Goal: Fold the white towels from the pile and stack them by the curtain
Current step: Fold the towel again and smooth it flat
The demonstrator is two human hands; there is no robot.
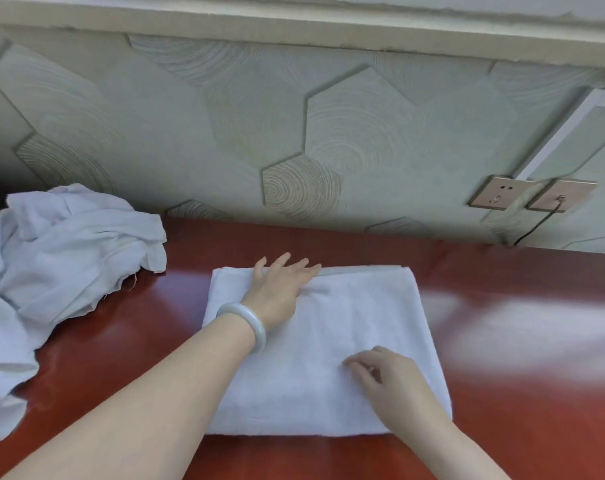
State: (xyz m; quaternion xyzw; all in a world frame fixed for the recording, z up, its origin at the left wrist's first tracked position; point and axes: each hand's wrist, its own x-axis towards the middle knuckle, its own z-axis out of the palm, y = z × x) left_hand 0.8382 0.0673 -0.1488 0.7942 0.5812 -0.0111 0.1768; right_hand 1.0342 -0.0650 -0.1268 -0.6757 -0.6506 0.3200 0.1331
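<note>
Folded white towel: flat at centre of red bench. Left hand: grip wide, straight fingers pressing the towel's far edge. Right hand: fingers curled on the towel's near right; grip cannot be told. Unfolded pile: bench's left end.

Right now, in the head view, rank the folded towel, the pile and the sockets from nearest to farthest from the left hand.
1. Towel: directly under the left hand, whose straight fingers press on its far edge.
2. Pile: off to the hand's left.
3. Sockets: far right, up on the wall.
</note>
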